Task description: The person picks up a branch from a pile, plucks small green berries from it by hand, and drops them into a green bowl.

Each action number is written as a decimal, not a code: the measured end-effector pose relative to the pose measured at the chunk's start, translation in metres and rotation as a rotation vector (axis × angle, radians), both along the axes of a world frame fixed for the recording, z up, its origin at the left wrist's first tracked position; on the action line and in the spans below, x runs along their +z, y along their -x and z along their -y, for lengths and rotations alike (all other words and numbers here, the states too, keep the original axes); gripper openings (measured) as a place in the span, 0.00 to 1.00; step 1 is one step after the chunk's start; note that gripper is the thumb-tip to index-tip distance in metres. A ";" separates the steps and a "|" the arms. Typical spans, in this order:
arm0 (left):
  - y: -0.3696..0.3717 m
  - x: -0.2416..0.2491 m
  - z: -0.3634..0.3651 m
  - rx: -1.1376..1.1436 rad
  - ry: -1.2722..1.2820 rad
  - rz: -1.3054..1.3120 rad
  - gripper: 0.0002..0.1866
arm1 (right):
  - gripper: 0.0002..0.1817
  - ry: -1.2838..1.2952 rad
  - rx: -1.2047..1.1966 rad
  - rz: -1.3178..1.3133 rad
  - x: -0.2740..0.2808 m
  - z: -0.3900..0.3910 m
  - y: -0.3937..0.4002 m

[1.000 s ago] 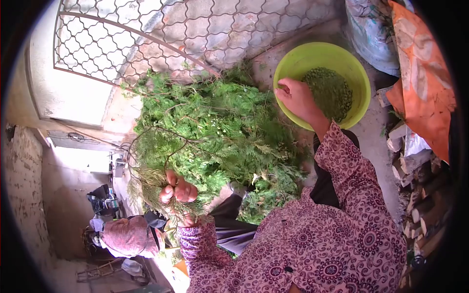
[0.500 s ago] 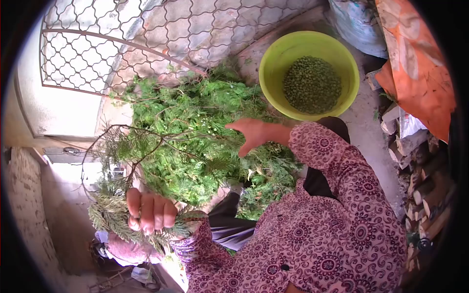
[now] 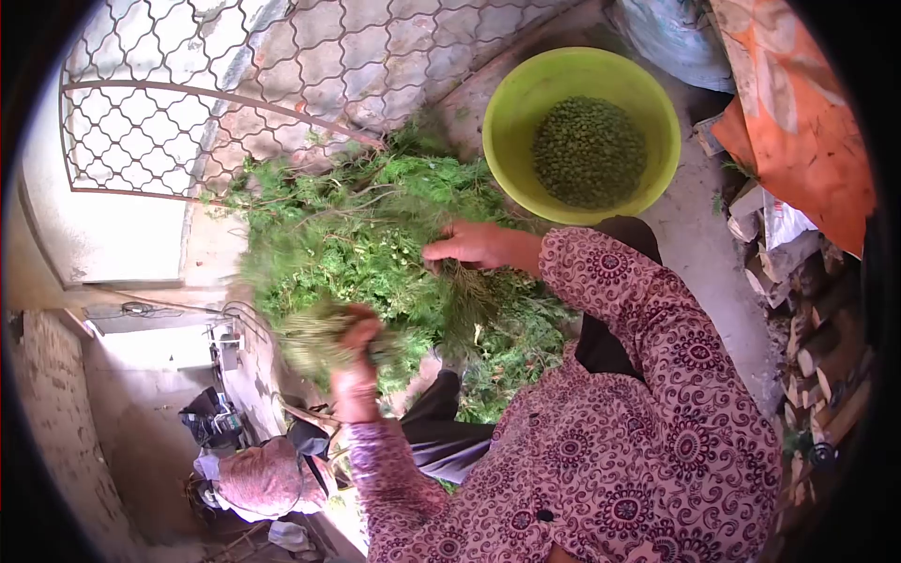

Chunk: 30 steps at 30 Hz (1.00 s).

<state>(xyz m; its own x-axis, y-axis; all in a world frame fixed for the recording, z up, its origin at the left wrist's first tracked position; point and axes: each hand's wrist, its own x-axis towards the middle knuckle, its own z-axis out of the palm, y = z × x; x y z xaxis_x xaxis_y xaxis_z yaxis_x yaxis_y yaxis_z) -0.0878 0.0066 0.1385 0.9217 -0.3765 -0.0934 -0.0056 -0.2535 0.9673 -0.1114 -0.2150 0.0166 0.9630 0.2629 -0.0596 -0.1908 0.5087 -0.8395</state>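
Observation:
My left hand (image 3: 357,352) is closed round a bunch of green conifer sprigs (image 3: 314,338), both smeared by motion. To its right, my right hand (image 3: 474,246) has its fingers closed on a feathery conifer branch (image 3: 469,296), whose foliage hangs below the palm. Under both hands spreads a heap of cut green branches (image 3: 366,253) on the ground. Beyond my right forearm stands a yellow-green basin (image 3: 502,141) with many small round green pieces (image 3: 589,152) in it.
A metal lattice (image 3: 225,91) leans behind the heap. Orange sheeting (image 3: 798,122) and a pale sack (image 3: 671,42) lie at the upper right, above stacked firewood (image 3: 812,375). Another person (image 3: 263,480) is at the lower left.
My left hand has moved up and right toward the heap with its sprigs. My right hand, spread before, has closed on a branch. The other person shows more fully.

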 end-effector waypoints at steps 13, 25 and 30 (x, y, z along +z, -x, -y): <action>0.032 -0.107 0.079 -0.087 0.382 -0.803 0.22 | 0.13 0.021 -0.250 -0.078 -0.011 -0.003 -0.012; -0.023 -0.067 0.013 0.118 0.322 -0.450 0.20 | 0.27 0.339 -0.157 0.073 -0.008 0.013 0.001; -0.069 -0.066 -0.179 0.617 0.002 -0.199 0.18 | 0.18 0.364 -0.178 -0.022 -0.025 0.020 -0.005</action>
<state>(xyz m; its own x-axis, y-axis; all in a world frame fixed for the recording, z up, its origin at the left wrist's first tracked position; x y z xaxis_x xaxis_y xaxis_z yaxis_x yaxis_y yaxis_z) -0.0189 0.1858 0.0726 0.9338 0.2165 -0.2848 0.3202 -0.1512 0.9352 -0.1068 -0.2351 -0.0080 0.9890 0.0497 -0.1394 -0.1468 0.2060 -0.9675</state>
